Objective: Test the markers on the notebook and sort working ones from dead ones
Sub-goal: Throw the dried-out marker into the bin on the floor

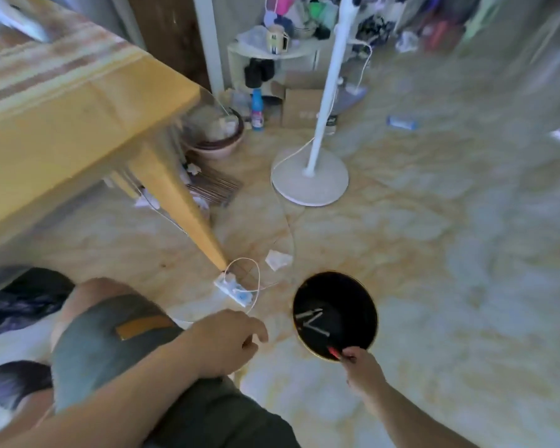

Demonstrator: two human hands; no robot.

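A round black bin [362,305] stands on the floor to my right, with a few pale markers [312,320] lying inside it. My right hand [362,370] reaches to the bin's near rim and pinches a red marker [333,351] whose tip points over the opening. My left hand [227,341] hovers above my knee, fingers loosely curled, with nothing in it. No notebook shows in this view.
A yellow table [62,124] fills the upper left, its leg [188,221] ending by a white power strip [233,287] with cables. A white fan stand [309,181] rises behind the bin. Crumpled paper [278,260], bottles and boxes litter the floor.
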